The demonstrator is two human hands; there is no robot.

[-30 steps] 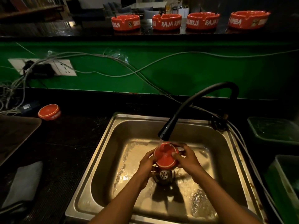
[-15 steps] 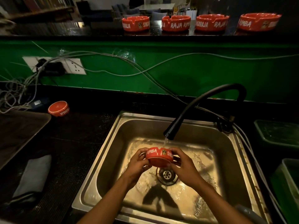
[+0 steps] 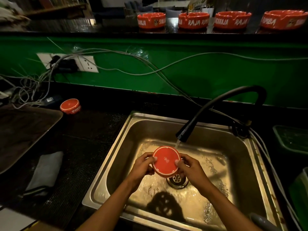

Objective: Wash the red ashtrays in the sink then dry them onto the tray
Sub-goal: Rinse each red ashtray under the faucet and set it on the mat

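Both hands' fingers [image 3: 154,158] grip ashtray [image 3: 166,161] mid-sink [image 3: 106,160], walls well apart.

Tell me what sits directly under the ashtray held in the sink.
Under the held ashtray, the sink drain shows partly; its near edge is covered. Both hands, left hand and right hand, grip it.

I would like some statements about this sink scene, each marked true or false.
1. Both hands hold one ashtray over the sink. True; left hand, right hand.
2. The tap is off. False: water runs from it.
3. Four ashtrays stand on the upper ledge. True.
4. The tray holds two ashtrays. False: none lies on it; one ashtray sits beside it, upside down.
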